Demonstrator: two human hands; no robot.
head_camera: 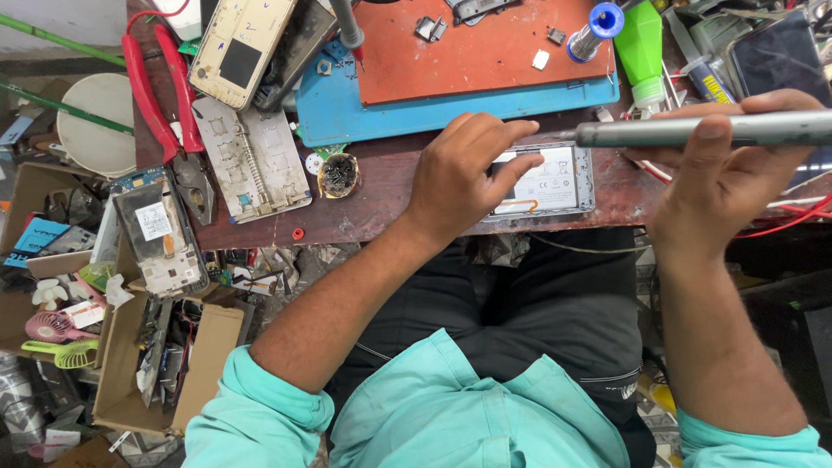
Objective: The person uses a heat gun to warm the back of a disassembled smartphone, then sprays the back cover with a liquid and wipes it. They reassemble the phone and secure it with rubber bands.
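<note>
Here, seen from above, a person in a teal shirt and dark trousers sits at a cluttered repair bench. The left hand (464, 173) lies flat, fingers loosely spread and gripping nothing, pressing down on an opened phone (546, 182) at the near edge of the brown table (364, 212); the hand covers the phone's left part, so only its white inner panel and metal frame show. The right hand (724, 169) is closed around a grey cylindrical tool (693, 130), held level above the table just right of the phone; the tool's far end runs out of the picture on the right, and its tip sits just above the phone's upper right corner. Beyond the phone lies a blue mat (347, 117) with an orange-red mat (468, 52) on top, carrying small metal parts too tiny to identify. A green bottle (641, 48) stands near the mats' right end. To the left are red-handled pliers (160, 87), a bare phone frame (251, 156) and a gold phone back (238, 43), partly cut off at the top. A cardboard box (204, 364) of jumbled parts sits below the table, its contents hard to make out.
</note>
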